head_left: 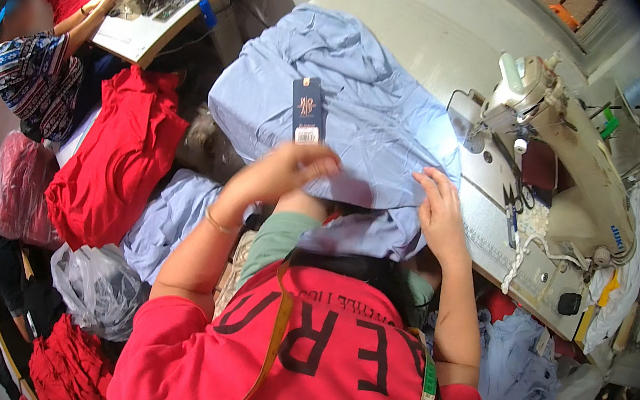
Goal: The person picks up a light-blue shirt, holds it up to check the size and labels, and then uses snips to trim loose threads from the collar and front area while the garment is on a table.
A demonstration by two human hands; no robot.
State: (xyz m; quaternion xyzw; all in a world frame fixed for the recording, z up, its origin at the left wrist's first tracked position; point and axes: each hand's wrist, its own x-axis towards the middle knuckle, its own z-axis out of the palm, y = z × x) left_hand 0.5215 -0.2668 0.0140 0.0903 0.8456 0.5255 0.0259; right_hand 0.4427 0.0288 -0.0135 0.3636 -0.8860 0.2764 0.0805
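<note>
Head view, hands: we saw the left hand (302, 166), blurred, at the near end of a dark tag (306, 106), and the right hand (439, 210) at the cloth's right edge, well apart; whether either gripped, we could not tell.
Light blue garment (380, 118): it lay on the tabletop (420, 13) before us.
Open room: bare surface stretched beyond the cloth; a sewing machine (568, 149) and scissors (513, 198) bounded the right.
Textures: we noted soft, wrinkled fabric beneath a flat, rectangular tag.

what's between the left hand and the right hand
In the head view, light blue cloth lies between the left hand and the right hand.
</note>
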